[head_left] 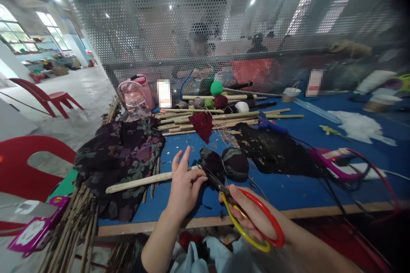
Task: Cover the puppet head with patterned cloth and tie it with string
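Note:
My left hand (185, 185) is around a pale wooden stick (141, 182), thumb and a finger pinched near its right end, other fingers raised. At that end sits a bunched dark cloth piece (209, 160), with a round, dark cloth-covered bundle (236, 164) beside it. In my right hand (245, 211) are scissors (221, 185) with one red and one yellow handle loop. Their blades point up and left, close to the dark cloth and my left fingertips. Whether the blades touch the cloth or a thread I cannot tell.
Dark floral cloth (124, 158) lies left on the blue table (288, 194). Several sticks (182, 126), yarn balls (221, 102) and a maroon cloth (201, 126) lie behind. Black cloth (275, 149), a blue-handled tool (272, 125) and a power strip (336, 164) are right. Perforated metal panel (144, 30) stands behind.

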Available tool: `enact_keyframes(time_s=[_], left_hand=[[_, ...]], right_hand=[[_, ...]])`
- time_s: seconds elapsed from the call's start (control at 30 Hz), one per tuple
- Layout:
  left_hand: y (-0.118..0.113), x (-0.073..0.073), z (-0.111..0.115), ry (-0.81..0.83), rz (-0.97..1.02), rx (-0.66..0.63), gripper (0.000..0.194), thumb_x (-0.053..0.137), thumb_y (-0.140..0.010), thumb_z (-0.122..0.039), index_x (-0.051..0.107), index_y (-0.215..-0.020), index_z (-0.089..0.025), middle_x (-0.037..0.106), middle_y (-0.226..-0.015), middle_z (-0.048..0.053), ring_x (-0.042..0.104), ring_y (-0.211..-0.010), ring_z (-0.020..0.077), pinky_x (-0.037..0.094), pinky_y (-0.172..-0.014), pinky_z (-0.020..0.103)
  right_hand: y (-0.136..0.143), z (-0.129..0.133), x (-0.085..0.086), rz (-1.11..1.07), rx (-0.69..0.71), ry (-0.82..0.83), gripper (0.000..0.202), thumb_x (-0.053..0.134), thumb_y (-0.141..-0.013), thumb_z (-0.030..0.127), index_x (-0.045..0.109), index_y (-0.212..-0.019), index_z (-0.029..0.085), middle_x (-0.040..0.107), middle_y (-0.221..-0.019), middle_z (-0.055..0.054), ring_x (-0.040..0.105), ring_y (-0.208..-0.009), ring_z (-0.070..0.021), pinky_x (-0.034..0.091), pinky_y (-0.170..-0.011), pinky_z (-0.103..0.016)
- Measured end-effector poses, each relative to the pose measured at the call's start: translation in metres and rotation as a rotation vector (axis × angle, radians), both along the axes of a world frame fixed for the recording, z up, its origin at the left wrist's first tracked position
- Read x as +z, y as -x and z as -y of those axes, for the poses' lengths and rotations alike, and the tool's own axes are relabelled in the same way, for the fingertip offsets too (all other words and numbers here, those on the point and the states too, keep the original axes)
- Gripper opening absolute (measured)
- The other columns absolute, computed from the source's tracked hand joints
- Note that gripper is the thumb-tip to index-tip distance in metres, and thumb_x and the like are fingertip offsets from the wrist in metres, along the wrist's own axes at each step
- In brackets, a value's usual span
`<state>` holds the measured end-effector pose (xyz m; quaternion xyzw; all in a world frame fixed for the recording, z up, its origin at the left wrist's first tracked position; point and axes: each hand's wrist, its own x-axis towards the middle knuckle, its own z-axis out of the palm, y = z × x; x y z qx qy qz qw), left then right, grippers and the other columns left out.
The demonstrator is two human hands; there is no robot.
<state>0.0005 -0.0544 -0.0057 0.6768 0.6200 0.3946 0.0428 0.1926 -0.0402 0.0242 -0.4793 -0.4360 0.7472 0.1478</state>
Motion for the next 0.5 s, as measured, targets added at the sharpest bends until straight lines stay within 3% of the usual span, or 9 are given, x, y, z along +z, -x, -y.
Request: enact_keyframes(time_s=[0.37, 0.43, 0.5], left_hand=[[0.001, 0.003, 0.001, -0.004, 0.093, -0.001, 0.014, 0.056, -0.081, -0.018, 0.069, -0.076, -0.022, 0.027, -0.149, 0.006, 0.017, -0.135, 0.0311, 0.022, -0.106, 0.055], [0.003, 0.003, 0.003, -0.04, 0.15, 0.01, 0.013, 0.056, -0.081, -0.019, 0.067, -0.076, -0.021, 0.033, -0.146, 0.008, 0.023, -0.134, 0.0293, 0.023, -0.106, 0.052], [0.004, 0.006, 0.008, -0.065, 0.232, -0.007, 0.011, 0.055, -0.082, -0.019, 0.065, -0.077, -0.02, 0.05, -0.131, 0.01, 0.039, -0.124, 0.0255, 0.031, -0.102, 0.045]], right_hand=[[-0.005, 0.001, -0.004, -0.01, 0.02, -0.006, 0.057, 0.048, -0.073, 0.07, 0.055, -0.096, 0.017, 0.039, -0.046, 0.009, 0.028, -0.029, -0.0011, 0.022, -0.027, -0.011], [-0.012, 0.004, -0.002, -0.016, 0.001, -0.014, 0.058, 0.05, -0.072, 0.07, 0.055, -0.097, 0.017, 0.041, -0.048, 0.008, 0.028, -0.03, -0.0011, 0.023, -0.028, -0.011], [-0.023, 0.006, -0.001, -0.041, -0.028, -0.041, 0.059, 0.05, -0.072, 0.07, 0.054, -0.099, 0.017, 0.043, -0.052, 0.007, 0.027, -0.031, -0.0005, 0.023, -0.029, -0.012]])
